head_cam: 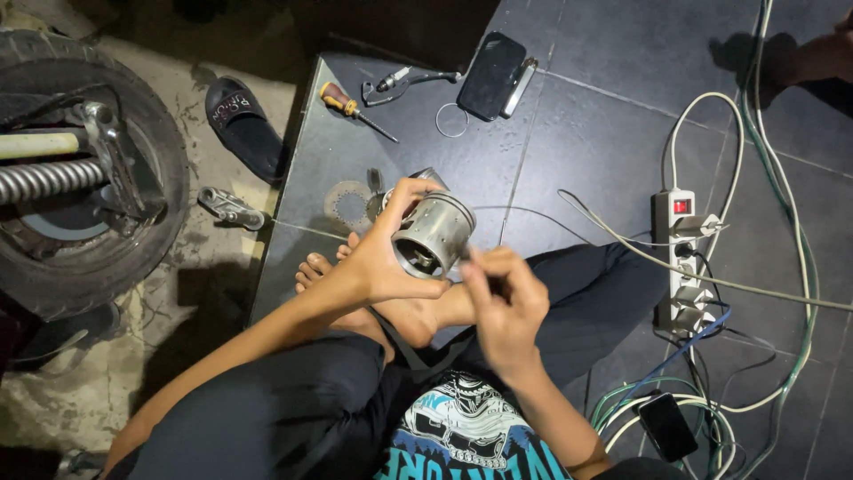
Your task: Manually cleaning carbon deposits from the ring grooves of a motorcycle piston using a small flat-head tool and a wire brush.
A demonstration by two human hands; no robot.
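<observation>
The left hand (382,258) wraps closed around a metal piston (434,233), tilting its hollow end toward the person above their crossed feet on the dark floor tiles (586,151), so the right hand (506,302), pinched shut on something too small to identify, can reach its rim.

Whatever the right hand (506,307) pinches is hidden by its fingers; the tyre (84,169) is cut off at the left edge.

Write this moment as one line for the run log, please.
left hand: holds metal cylinder | right hand: pinches small thin tool, unclear | floor: screwdriver, power strip
</observation>
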